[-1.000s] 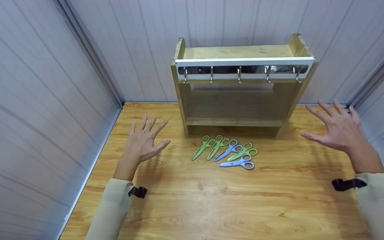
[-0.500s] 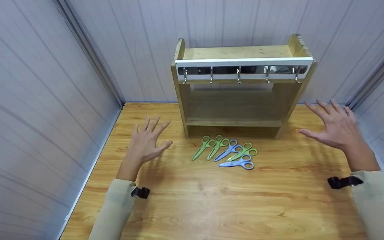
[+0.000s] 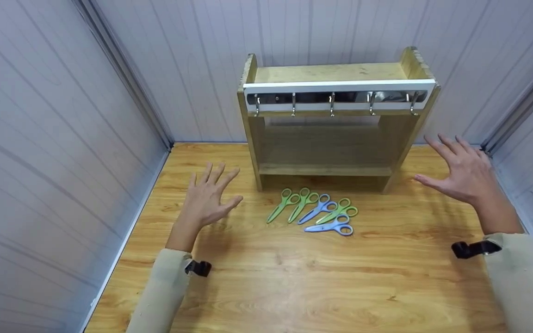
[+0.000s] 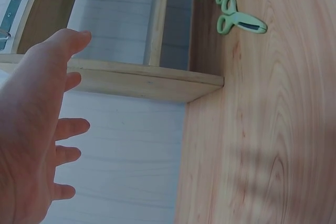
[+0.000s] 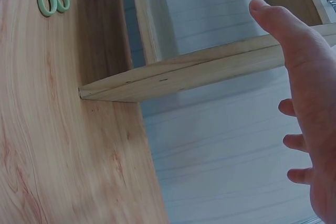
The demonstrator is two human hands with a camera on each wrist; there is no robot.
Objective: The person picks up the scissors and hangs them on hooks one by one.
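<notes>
My left hand (image 3: 205, 201) hovers over the table left of the scissors, fingers spread and holding nothing. On the far right, my right hand (image 3: 466, 178) is also raised with spread fingers and an empty palm. Between them, several scissors lie in a loose row: a green pair (image 3: 284, 205) at the left end, a second green pair (image 3: 303, 204), a blue pair (image 3: 317, 209), another green pair (image 3: 337, 211), and a blue pair (image 3: 330, 226) nearest the front. Two green scissors (image 4: 241, 22) show in the left wrist view. Neither hand touches anything.
Behind the scissors stands a wooden shelf (image 3: 324, 170). A white rail (image 3: 340, 85) with several metal hooks (image 3: 332, 104) runs across its upper front. Panelled walls (image 3: 53, 152) enclose the wooden table (image 3: 289, 277) on the left, back and right.
My left hand has drifted slightly to the right. The right hand has shifted a little to the left. Scissors and shelf stay where they were.
</notes>
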